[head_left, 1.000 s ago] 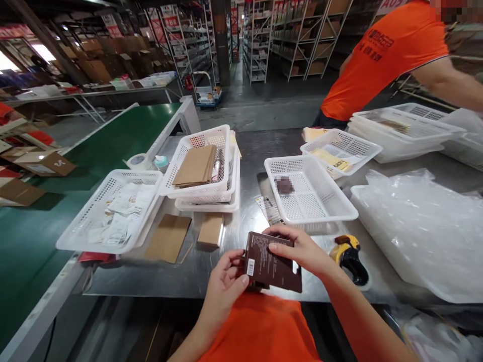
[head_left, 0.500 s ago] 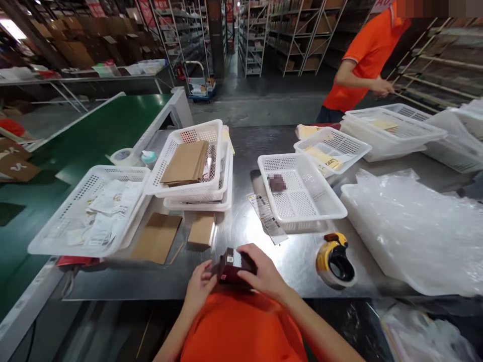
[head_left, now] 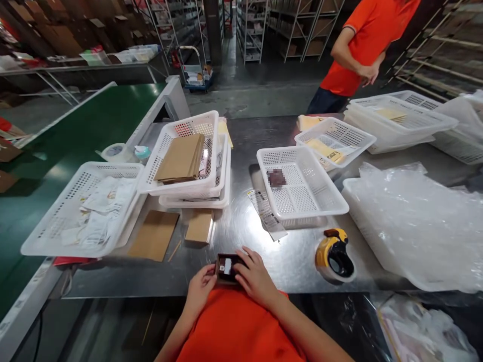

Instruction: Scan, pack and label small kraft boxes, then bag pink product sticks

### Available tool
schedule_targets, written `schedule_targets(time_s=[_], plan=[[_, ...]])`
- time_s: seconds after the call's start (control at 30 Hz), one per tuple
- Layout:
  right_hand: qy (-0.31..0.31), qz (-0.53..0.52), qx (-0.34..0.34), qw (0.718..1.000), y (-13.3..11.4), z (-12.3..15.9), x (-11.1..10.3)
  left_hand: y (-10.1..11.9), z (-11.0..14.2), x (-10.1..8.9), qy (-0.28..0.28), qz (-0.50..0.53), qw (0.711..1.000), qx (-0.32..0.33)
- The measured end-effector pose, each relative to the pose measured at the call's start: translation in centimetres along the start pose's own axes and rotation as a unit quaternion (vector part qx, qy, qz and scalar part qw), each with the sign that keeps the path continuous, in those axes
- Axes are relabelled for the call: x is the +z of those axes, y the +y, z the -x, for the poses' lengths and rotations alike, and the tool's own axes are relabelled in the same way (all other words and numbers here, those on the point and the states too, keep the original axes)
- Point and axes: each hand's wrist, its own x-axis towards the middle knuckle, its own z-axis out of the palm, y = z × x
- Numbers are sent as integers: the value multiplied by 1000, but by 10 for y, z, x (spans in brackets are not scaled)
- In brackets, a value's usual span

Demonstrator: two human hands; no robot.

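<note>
Close to my body at the table's front edge is a small dark box (head_left: 225, 266) with a white label on top. A brown rim surrounds it, like the walls of a small open carton. My left hand (head_left: 202, 284) is closed on the left side of this box, fingers curled at its corner. From the right, my right hand (head_left: 256, 276) lies over the box's right end, its fingers bent against the top and edge. That hand hides the right part of the box. A folded brown carton (head_left: 199, 226) lies just beyond, with a flat cardboard sheet (head_left: 154, 235) to its left.
A white basket (head_left: 309, 213) holds a small dark item, beside a printed label strip (head_left: 266, 213). A yellow tape dispenser (head_left: 335, 254) sits right, near a bin of clear plastic bags (head_left: 418, 226). Stacked baskets (head_left: 188, 188) stand left, by a green conveyor (head_left: 83, 125). A co-worker (head_left: 362, 50) stands beyond.
The dark box has tipped so its labelled top faces up, a brown rim now showing around it. My right hand has shifted over its right end. The co-worker's hands have come together.
</note>
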Motion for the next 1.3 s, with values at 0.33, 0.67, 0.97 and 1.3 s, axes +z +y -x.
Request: schedule_targets(time_s=[0.33, 0.67, 0.97, 1.3], plan=[[65, -351, 297, 886, 55, 30, 15, -3, -13, -4, -48, -5, 999, -22], [-74, 79, 92, 990, -5, -10, -18, -11, -32, 11, -18, -130, 990, 54], [-242, 200, 92, 945, -32, -48, -22, -14, -31, 8, -49, -95, 994, 38], [-282, 220, 82, 930, -23, -52, -18, -19, -37, 8, -77, -78, 993, 33]])
